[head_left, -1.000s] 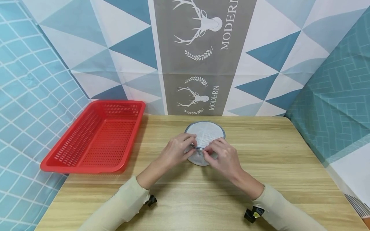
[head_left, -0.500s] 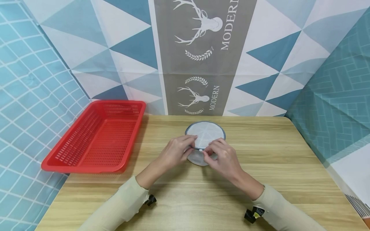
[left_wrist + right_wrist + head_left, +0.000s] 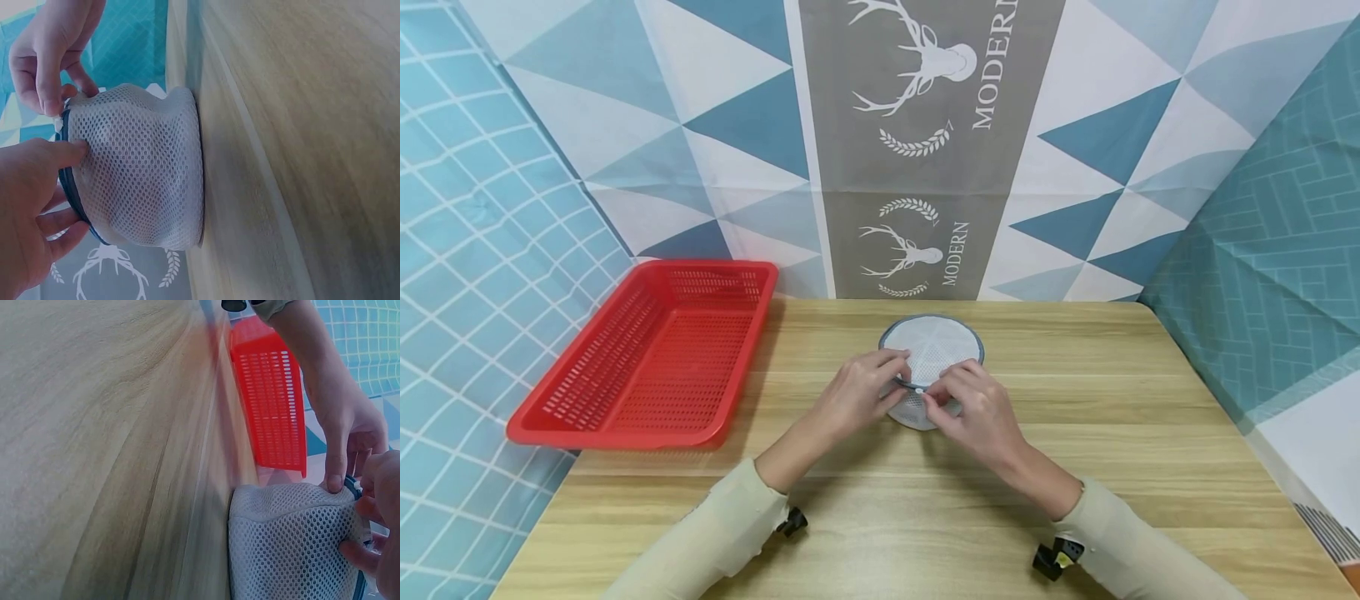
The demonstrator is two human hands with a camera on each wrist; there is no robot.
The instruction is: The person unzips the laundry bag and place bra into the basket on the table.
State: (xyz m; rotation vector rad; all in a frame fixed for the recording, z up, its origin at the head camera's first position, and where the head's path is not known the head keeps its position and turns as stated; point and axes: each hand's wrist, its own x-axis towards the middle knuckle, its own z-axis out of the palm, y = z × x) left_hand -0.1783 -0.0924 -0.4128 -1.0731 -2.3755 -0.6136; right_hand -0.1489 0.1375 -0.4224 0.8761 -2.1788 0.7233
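Note:
A round white mesh laundry bag (image 3: 934, 342) with a dark blue rim stands upright on the table, its flat lid facing up in the head view. My left hand (image 3: 862, 387) pinches the near left part of the rim, thumb on the mesh side (image 3: 137, 169) and fingers over the edge in the left wrist view. Just to the right, fingertips of my right hand (image 3: 977, 408) pinch at the rim beside a small white zipper pull (image 3: 920, 391). The right wrist view shows both hands close together along the zipper edge, and part of the zipper is hidden behind fingers.
A red plastic basket (image 3: 718, 433) with perforated walls stands at the left of the wooden table (image 3: 1075, 350). Patterned cloth (image 3: 895, 150) hangs behind the table and along both sides. Small black cameras (image 3: 1052, 560) sit at the wrists.
The right hand has shifted very slightly left and down along the rim. The left hand and the bag stay almost where they were.

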